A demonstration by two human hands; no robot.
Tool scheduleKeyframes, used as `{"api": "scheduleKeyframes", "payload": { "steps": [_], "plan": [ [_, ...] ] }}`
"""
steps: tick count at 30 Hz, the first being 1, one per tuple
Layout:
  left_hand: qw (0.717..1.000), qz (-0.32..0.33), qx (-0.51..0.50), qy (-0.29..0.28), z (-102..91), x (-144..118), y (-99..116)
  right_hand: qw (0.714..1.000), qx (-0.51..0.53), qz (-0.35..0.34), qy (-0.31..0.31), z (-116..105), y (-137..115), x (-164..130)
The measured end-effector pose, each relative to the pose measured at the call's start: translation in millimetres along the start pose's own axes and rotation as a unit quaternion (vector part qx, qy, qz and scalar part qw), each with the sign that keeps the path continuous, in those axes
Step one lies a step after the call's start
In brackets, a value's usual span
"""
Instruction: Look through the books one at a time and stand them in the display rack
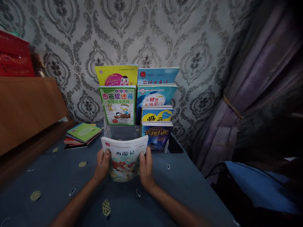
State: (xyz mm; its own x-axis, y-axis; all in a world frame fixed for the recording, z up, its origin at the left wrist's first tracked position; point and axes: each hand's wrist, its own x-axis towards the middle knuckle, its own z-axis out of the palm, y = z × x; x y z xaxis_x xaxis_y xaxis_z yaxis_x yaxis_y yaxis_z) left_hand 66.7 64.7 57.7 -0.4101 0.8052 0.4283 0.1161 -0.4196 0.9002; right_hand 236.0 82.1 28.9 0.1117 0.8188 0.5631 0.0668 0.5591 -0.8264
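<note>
A white-topped paperback book [125,162] with Chinese lettering and an orange-and-green picture is held up in front of me, its cover bowed. My left hand [103,162] grips its left edge, thumb on the cover. On the right edge my right hand [146,168] is closed the same way. Behind it stands a tiered clear book rack [120,131]. Its left side bears a green-bordered book [118,108] and a yellow book [115,74]. Blue books [157,94], a yellow-and-blue book [156,114] and a dark purple book [156,135] stand in its right side.
A small stack of books [84,134], green on top, lies to the left on the patterned dark cloth [56,179]. Beyond it are a wooden cabinet [28,107] and a red basket [15,56]. A tied curtain [227,94] hangs at right, above a blue item [258,186].
</note>
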Motion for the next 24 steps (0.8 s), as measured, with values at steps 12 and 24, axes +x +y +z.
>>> {"api": "scheduleKeyframes", "payload": {
  "steps": [12, 24],
  "plan": [
    [0.979, -0.079, 0.054, -0.181, -35.5, 40, 13, 0.998, -0.031, -0.023, -0.040, -9, -14, 25],
    [0.961, -0.176, 0.125, -0.171, -35.2, 67, 44, 0.969, -0.136, -0.044, -0.202, -25, -45, 74]
  ]
}}
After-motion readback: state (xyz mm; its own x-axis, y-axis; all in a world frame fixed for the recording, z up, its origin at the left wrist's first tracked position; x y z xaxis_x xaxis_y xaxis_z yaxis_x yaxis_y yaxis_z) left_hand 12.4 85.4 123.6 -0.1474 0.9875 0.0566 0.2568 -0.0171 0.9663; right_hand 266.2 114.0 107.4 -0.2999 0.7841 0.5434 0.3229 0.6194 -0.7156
